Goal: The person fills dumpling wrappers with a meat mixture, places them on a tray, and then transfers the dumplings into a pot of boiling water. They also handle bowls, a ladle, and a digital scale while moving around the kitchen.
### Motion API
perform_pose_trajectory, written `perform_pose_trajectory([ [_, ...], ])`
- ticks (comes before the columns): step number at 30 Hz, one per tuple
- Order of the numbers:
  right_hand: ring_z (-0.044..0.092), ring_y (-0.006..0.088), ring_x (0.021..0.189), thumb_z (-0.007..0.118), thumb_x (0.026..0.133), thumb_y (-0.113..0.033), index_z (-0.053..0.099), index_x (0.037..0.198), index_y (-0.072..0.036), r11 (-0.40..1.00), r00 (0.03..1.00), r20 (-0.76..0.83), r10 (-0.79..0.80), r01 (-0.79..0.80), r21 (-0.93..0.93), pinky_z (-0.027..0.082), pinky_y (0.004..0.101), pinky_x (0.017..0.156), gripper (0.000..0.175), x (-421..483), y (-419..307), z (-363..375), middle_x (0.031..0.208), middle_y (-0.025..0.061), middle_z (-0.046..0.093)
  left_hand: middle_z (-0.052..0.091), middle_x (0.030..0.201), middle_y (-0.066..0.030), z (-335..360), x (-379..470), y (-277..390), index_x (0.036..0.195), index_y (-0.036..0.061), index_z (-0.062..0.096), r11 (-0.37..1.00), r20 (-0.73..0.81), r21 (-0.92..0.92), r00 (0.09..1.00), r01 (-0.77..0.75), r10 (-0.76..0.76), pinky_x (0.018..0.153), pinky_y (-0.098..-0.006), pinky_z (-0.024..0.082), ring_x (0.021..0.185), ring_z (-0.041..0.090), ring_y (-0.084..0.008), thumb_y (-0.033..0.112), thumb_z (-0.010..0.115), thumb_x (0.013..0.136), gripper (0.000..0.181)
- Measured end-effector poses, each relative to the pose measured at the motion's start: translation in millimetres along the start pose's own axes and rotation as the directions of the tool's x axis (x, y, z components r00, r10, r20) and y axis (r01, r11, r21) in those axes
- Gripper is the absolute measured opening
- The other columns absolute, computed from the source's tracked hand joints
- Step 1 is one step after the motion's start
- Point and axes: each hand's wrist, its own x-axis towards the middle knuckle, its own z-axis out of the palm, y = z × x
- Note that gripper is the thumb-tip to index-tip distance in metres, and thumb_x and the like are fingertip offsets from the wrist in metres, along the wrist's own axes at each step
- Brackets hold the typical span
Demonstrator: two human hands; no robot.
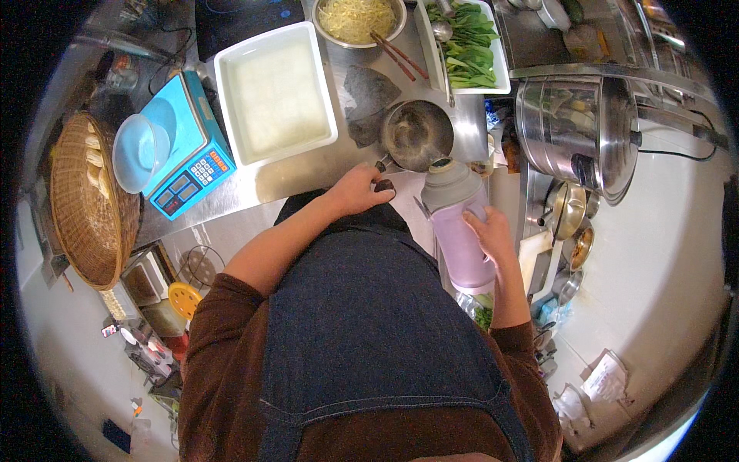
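My right hand (492, 234) grips a pink vacuum flask (459, 242) with a grey shoulder by its side handle. The flask leans, its neck close to the rim of a round metal pan (418, 130) on the steel worktop. Whether liquid is flowing cannot be made out. My left hand (364, 190) is beside the pan's short handle (381, 164), at the worktop's front edge. A small dark brown piece (384, 185), perhaps a stopper, shows between its thumb and fingers. A crumpled grey cloth (369, 95) lies behind the pan.
A white tub of cloudy liquid (333, 130) and a blue digital scale (202, 115) stand left, by a wicker basket (63, 213). Behind are a bowl of pale yellow shreds (361, 20), chopsticks (401, 58) and a tray of leafy greens (473, 52). Right, a large steel pot (560, 127).
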Motion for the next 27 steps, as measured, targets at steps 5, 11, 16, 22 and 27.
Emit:
perform_pose_trajectory([
  [5,0.068,0.0519,0.097,0.077,0.09,-0.044,0.073,0.103,0.008,1.0,1.0,-0.006,-0.002,0.002,-0.017,0.053,0.0547,0.088,0.053,2.0,10.2,2.8,0.1,0.0359,0.07,0.068,0.103,-0.0277,-2.8,0.5,3.8,0.097,-0.0043,0.074,1.0,0.032,0.013,0.999,0.015,-0.015,0.095,-0.0481,0.051,0.104,0.064,-0.0421,0.048,0.076,0.085,0.053],
  [11,0.068,0.0516,0.098,0.078,0.089,-0.043,0.072,0.103,0.009,1.0,1.0,-0.005,0.011,-0.011,0.004,0.053,0.0542,0.087,0.053,3.0,10.5,2.9,0.101,0.0363,0.07,0.068,0.104,-0.0284,0.6,0.1,0.2,0.096,-0.0052,0.073,1.0,-0.003,0.011,1.0,-0.016,0.016,0.096,-0.0486,0.051,0.105,0.063,-0.0427,0.048,0.076,0.085,0.055],
  [16,0.069,0.0511,0.098,0.078,0.089,-0.042,0.071,0.103,0.009,1.0,1.0,-0.014,-0.003,0.003,-0.006,0.053,0.0541,0.087,0.053,3.2,8.2,2.2,0.099,0.0361,0.07,0.068,0.103,-0.0287,1.1,0.2,-1.2,0.096,-0.0054,0.073,1.0,-0.007,-0.001,1.0,-0.021,0.021,0.096,-0.0487,0.051,0.105,0.063,-0.0429,0.049,0.075,0.085,0.056],
  [22,0.069,0.0518,0.095,0.078,0.089,-0.041,0.071,0.106,0.009,1.0,1.0,0.014,0.022,-0.022,0.009,0.053,0.0532,0.083,0.053,0.8,-3.4,-2.1,0.099,0.0362,0.07,0.067,0.103,-0.0288,-3.5,-0.5,2.3,0.097,-0.0049,0.073,1.0,0.02,-0.029,1.0,0.004,-0.004,0.095,-0.0487,0.051,0.104,0.063,-0.0424,0.049,0.076,0.084,0.055],
  [27,0.069,0.0343,0.076,0.08,0.09,-0.037,0.072,0.106,0.008,0.991,0.999,0.016,0.049,-0.051,0.124,0.054,0.0457,0.071,0.049,-1.0,14.4,2.8,0.086,0.0229,0.072,0.066,0.111,-0.0239,-8.8,-4.5,-4.3,0.107,-0.003,0.073,1.0,0.051,-0.025,0.999,-0.015,0.016,0.097,-0.0457,0.051,0.108,0.064,-0.0392,0.046,0.078,0.087,0.053],
])
